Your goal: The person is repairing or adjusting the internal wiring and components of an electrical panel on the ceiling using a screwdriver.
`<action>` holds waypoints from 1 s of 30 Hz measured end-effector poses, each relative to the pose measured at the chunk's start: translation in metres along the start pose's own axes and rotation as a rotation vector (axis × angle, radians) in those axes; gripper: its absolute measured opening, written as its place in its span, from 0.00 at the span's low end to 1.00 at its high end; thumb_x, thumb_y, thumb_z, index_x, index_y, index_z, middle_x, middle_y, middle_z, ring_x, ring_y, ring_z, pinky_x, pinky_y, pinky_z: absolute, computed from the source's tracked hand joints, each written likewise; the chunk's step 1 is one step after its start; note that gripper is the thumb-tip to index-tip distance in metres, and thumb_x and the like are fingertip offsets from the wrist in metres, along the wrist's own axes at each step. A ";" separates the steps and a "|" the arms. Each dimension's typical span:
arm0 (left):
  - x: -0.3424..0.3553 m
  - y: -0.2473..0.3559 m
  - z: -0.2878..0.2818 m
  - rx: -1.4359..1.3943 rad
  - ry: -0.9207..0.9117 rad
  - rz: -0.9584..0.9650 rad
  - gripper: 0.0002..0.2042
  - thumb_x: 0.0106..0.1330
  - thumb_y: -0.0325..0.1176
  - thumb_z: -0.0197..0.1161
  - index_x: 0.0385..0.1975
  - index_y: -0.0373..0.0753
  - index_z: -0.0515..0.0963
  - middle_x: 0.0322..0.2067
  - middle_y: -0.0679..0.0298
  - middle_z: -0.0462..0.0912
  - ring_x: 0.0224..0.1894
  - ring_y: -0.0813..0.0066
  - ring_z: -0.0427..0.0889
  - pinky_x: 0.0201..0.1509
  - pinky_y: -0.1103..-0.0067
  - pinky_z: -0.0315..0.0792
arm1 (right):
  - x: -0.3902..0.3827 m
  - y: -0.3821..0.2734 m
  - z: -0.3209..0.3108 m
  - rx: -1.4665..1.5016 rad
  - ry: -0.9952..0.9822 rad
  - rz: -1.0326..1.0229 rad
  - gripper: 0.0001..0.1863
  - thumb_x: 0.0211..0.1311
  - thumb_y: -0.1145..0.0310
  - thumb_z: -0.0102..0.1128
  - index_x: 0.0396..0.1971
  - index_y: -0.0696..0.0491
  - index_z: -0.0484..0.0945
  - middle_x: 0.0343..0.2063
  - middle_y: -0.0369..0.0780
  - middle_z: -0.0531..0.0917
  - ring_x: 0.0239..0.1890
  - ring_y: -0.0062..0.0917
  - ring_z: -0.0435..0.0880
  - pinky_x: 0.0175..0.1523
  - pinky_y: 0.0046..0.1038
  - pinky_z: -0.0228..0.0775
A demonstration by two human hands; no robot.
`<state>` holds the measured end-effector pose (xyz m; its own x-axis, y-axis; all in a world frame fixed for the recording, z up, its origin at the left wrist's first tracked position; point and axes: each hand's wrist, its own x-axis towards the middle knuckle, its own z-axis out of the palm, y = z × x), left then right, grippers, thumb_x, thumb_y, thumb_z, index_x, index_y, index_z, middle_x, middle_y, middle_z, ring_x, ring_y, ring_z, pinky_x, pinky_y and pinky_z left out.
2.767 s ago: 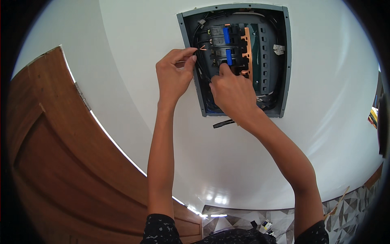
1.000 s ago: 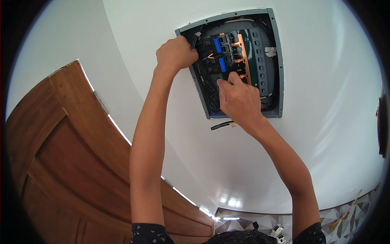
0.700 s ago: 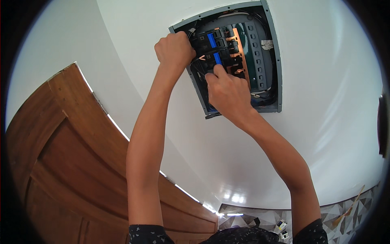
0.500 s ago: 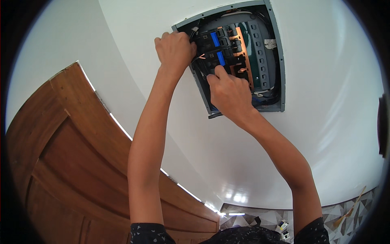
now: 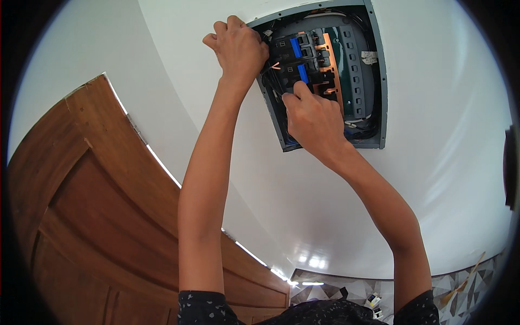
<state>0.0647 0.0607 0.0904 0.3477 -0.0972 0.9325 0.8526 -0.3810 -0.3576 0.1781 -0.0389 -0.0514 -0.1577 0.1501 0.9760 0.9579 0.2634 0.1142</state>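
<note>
A grey metal panel box [image 5: 384, 81] in the white wall holds breakers with blue toggles [image 5: 296, 49], a copper busbar [image 5: 333, 70] and black wires. My left hand [image 5: 238, 51] is at the box's upper left corner, fingers bent, its thumb side against the edge; what it grips is hidden. A wire end with bare copper [image 5: 275, 65] sticks out just right of it. My right hand [image 5: 314, 119] is closed in the lower left of the box, below the lower blue toggle; its fingertips and what they hold are hidden.
A brown wooden door [image 5: 108, 200] stands at the left along a white wall [image 5: 439, 135]. On the patterned floor [image 5: 476, 287] lie small white items [image 5: 374, 301] and a broom [image 5: 460, 287]. A dark object [image 5: 508, 168] sits at the right rim.
My left hand has risen from a pinch near the copper wire end to the box's top left corner, lifting further in the last half second. My right hand stays low in the box.
</note>
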 end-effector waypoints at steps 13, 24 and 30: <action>-0.001 -0.002 0.002 0.110 0.020 0.060 0.06 0.55 0.40 0.72 0.30 0.53 0.91 0.55 0.64 0.75 0.56 0.59 0.67 0.57 0.58 0.53 | 0.002 -0.002 -0.004 0.020 0.026 -0.001 0.05 0.52 0.78 0.64 0.21 0.57 0.78 0.30 0.41 0.77 0.21 0.28 0.85 0.22 0.29 0.75; 0.011 0.008 -0.013 -0.151 -0.188 -0.063 0.08 0.53 0.38 0.71 0.26 0.41 0.88 0.74 0.50 0.56 0.76 0.41 0.48 0.69 0.31 0.45 | 0.003 -0.004 -0.005 0.021 0.007 -0.011 0.05 0.51 0.78 0.64 0.21 0.57 0.77 0.30 0.42 0.76 0.20 0.29 0.84 0.21 0.30 0.74; 0.010 -0.006 0.006 -0.123 -0.066 0.069 0.06 0.53 0.34 0.71 0.23 0.39 0.87 0.73 0.50 0.57 0.76 0.41 0.49 0.69 0.32 0.45 | 0.004 -0.007 -0.005 0.011 0.012 -0.007 0.03 0.50 0.78 0.64 0.21 0.57 0.78 0.29 0.42 0.77 0.20 0.31 0.84 0.22 0.30 0.75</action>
<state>0.0655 0.0680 0.1018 0.4324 -0.0680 0.8991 0.7727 -0.4859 -0.4084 0.1723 -0.0451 -0.0475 -0.1614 0.1365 0.9774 0.9541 0.2746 0.1192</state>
